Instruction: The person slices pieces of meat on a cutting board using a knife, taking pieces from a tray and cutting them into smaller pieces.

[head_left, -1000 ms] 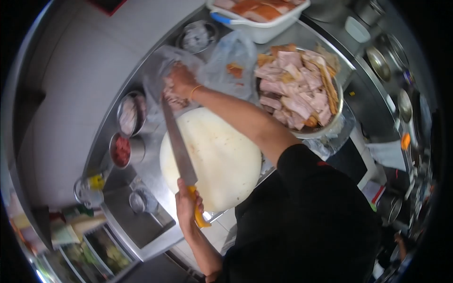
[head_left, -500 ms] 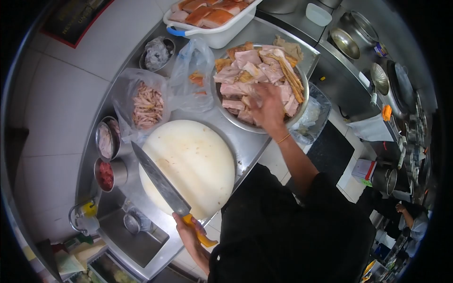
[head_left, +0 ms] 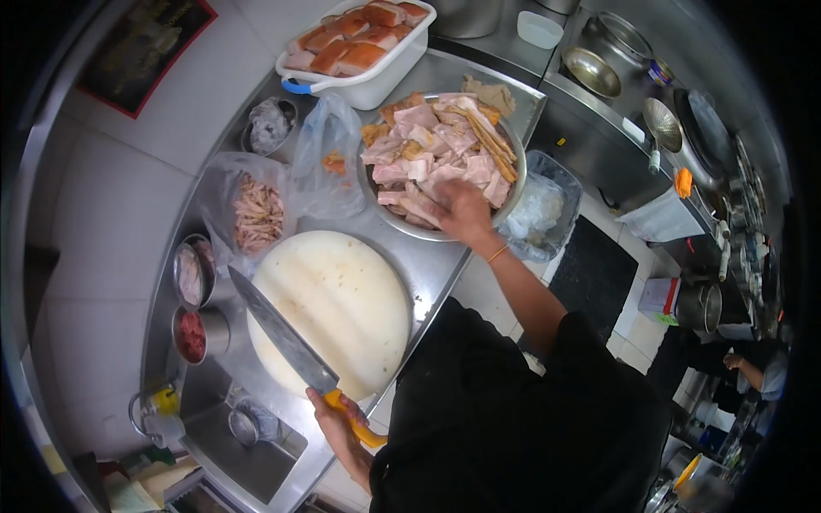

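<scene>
A: L hand status?
B: Closed on yellow knife handle [head_left: 368, 434]. L hand [head_left: 340, 432] at approx 6 o'clock on round white board [head_left: 363, 299]; knife blade [head_left: 286, 333] lies over board, tip to 11.
A: R hand?
B: R hand [head_left: 466, 215] at bowl's 5, fingers bent down on meat slabs [head_left: 419, 154]. Can't tell if gripping.
A: Meat loc rel. to R hand?
B: Directly under fingers, rest of heap runs 10 to 1 from it. All in round steel bowl [head_left: 417, 231], at board's 1. From L hand, heap's at approx 1, well apart.
A: Beyond board?
B: Steel pot [head_left: 218, 335] w/ red meat [head_left: 191, 335] at its 9. Clear bag [head_left: 222, 184] w/ cut meat strips [head_left: 258, 214] at 11, just beside board. 2nd bag [head_left: 318, 192] at 12, w/ few brown bits [head_left: 333, 162], betw. strips & bowl.
A: Farthest on counter?
B: White tub [head_left: 389, 81], approx 12 past bags, w/ brown-topped meat blocks [head_left: 359, 57]. Blue bit [head_left: 296, 86] on near L corner.
</scene>
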The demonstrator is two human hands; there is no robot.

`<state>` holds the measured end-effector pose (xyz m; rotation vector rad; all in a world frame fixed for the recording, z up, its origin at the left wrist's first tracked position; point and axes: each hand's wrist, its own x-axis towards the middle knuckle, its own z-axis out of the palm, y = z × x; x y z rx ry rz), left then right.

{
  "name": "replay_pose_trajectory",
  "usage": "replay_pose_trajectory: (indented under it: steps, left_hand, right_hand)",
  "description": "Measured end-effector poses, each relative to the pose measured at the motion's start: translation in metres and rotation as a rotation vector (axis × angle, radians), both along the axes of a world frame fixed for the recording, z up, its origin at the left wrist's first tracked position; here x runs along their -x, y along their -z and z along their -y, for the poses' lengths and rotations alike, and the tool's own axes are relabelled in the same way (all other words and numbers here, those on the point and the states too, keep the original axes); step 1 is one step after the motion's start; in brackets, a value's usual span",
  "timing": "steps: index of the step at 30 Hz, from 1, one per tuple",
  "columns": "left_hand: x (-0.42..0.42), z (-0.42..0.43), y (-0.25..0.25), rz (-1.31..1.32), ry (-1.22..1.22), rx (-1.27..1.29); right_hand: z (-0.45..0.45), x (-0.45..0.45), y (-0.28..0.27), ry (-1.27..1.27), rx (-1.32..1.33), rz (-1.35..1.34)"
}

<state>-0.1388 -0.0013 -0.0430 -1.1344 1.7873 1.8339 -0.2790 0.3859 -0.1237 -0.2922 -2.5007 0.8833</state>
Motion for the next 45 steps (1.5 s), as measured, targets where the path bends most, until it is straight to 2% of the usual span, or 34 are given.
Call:
replay_pose_trajectory:
  steps: [3,6,9,12,16,18,21,23,27,30,33,36,37,41,45]
  left_hand:
    - [-0.008,0.004,0.002,-0.007,-0.024,0.011]
    - [-0.015,0.008,0.003,0.012,-0.053,0.002]
    - [-0.023,0.014,0.008,-0.012,-0.061,-0.003]
    - [-0.028,0.01,0.0,0.009,-0.081,0.09]
    - [-0.036,0.013,-0.004,-0.01,-0.104,0.078]
    - [-0.042,0.016,-0.007,-0.018,-0.073,0.074]
    - [-0.049,0.019,-0.006,0.0,-0.017,0.102]
    - [-0.055,0.023,-0.006,0.062,0.045,0.134]
    - [-0.071,0.017,-0.015,0.091,0.115,0.204]
    - [-0.09,0.02,-0.011,0.099,0.143,0.244]
    - [-0.114,0.027,-0.006,0.155,0.265,0.369]
    - [-0.132,0.021,-0.008,0.162,0.371,0.533]
    - [-0.136,0.019,-0.009,0.222,0.381,0.503]
    - [-0.137,0.006,-0.026,0.252,0.459,0.542]
    - [-0.141,0.001,-0.028,0.252,0.527,0.6]
  right_hand:
    - [-0.045,0.01,-0.009,0.138,-0.204,-0.102]
    - [-0.089,0.017,-0.012,0.113,-0.221,0.237]
    - [-0.097,0.014,-0.019,0.034,-0.264,0.25]
    - [-0.111,0.011,-0.02,0.009,-0.226,0.197]
    - [-0.112,0.007,-0.05,-0.076,0.067,0.173]
    - [-0.093,0.005,-0.063,-0.137,0.276,0.188]
    - [-0.028,-0.001,-0.076,-0.254,0.38,0.069]
    - [0.029,-0.005,-0.06,-0.355,0.47,-0.02]
    - [0.146,-0.03,-0.035,-0.518,0.142,-0.214]
    - [0.198,-0.06,0.003,-0.713,0.105,-0.065]
    - [0.2,-0.083,0.0,-0.895,0.24,0.103]
    - [0.188,-0.076,-0.015,-0.915,0.285,0.078]
    - [0.186,-0.07,-0.009,-0.942,0.222,0.012]
    - [0.187,-0.059,0.011,-1.106,0.233,0.082]
    - [0.193,-0.068,0.019,-1.089,0.184,0.084]
